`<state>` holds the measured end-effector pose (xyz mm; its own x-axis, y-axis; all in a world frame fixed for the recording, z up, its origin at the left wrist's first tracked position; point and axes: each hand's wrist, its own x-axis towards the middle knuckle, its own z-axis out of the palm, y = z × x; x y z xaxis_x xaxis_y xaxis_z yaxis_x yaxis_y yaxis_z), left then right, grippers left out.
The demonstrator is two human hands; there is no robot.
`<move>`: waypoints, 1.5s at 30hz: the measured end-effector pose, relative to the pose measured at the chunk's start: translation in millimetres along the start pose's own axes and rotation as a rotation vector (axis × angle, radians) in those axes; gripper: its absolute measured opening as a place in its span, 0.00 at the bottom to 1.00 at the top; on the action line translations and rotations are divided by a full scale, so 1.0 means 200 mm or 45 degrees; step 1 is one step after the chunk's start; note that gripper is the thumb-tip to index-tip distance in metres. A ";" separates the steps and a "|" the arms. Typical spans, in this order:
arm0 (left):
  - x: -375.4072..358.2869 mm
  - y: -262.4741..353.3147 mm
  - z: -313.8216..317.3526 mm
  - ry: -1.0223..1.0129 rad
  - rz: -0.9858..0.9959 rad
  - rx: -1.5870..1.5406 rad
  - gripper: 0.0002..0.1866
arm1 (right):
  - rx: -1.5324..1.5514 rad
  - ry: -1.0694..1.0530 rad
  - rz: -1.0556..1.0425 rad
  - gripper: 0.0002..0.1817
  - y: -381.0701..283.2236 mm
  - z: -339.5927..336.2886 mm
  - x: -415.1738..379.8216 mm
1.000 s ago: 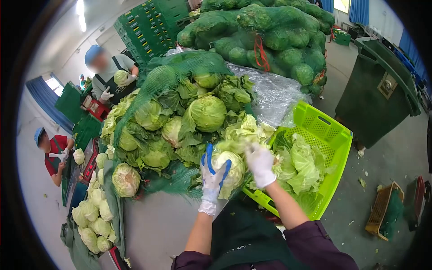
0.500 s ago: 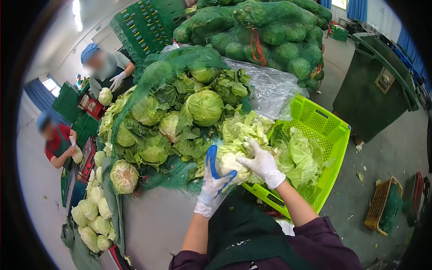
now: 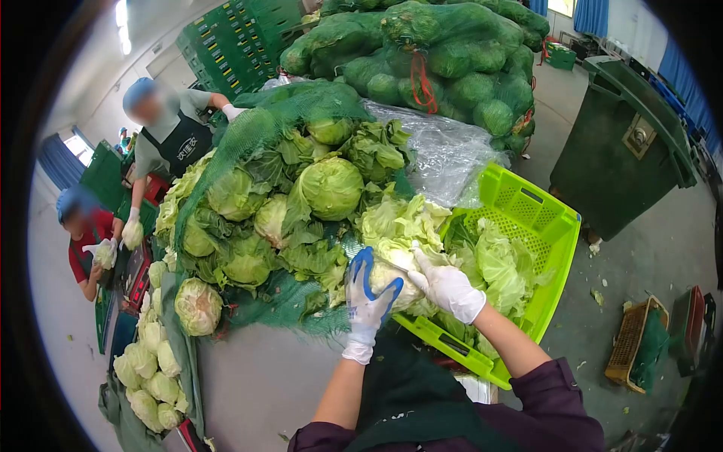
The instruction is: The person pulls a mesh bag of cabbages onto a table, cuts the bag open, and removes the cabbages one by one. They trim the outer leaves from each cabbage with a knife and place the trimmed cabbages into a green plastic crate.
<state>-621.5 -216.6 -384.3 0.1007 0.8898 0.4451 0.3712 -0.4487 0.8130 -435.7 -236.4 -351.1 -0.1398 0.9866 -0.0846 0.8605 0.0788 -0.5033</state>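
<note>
A pale, trimmed cabbage [image 3: 405, 295] is held in front of me, over the near edge of a lime-green crate [image 3: 553, 294]. My left hand [image 3: 367, 305], in a white glove with blue-coated fingers, grips its left side with thumb and fingers. My white-gloved right hand [image 3: 454, 292] is closed at the cabbage's right side. A thin blade, seemingly a knife [image 3: 392, 264], runs from this hand across the cabbage top; its handle is hidden. Loose cabbage leaves [image 3: 503, 260] lie in the crate. Untrimmed cabbages [image 3: 330, 187] are heaped under green netting [image 3: 260, 143] just beyond my hands.
Trimmed cabbages [image 3: 154, 369] line the left side. Two co-workers [image 3: 181, 143] stand at the far left, handling cabbages. Full net sacks [image 3: 459, 68] are piled behind clear plastic film [image 3: 444, 151]. A dark green bin [image 3: 617, 151] and a tan basket [image 3: 631, 343] stand on the right.
My right hand has gone from spread fingers on the cabbage to a closed grip, with a blade now showing. A co-worker now reaches one arm to the netting and holds a cabbage lower.
</note>
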 end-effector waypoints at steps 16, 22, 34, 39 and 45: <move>0.05 0.15 -0.16 -0.362 0.204 0.451 0.41 | 0.333 0.284 0.225 0.36 0.13 0.03 0.48; 0.08 0.15 -0.25 -0.578 0.232 0.489 0.44 | 0.638 0.229 0.344 0.30 0.17 0.04 0.50; -0.02 0.19 -0.09 -0.177 0.174 0.678 0.47 | 0.302 0.342 0.330 0.34 -0.12 0.17 -0.10; -0.06 0.15 -0.08 -0.085 0.195 0.691 0.48 | 0.453 0.485 0.300 0.30 0.10 0.16 0.11; -0.09 0.06 -0.28 -0.353 0.034 0.318 0.48 | 0.632 0.333 0.419 0.31 0.16 0.18 0.17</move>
<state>-670.5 -242.3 -361.2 0.3465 0.8823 0.3185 0.5755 -0.4680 0.6706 -430.4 -205.4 -401.3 0.2701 0.9552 -0.1213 0.5008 -0.2470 -0.8296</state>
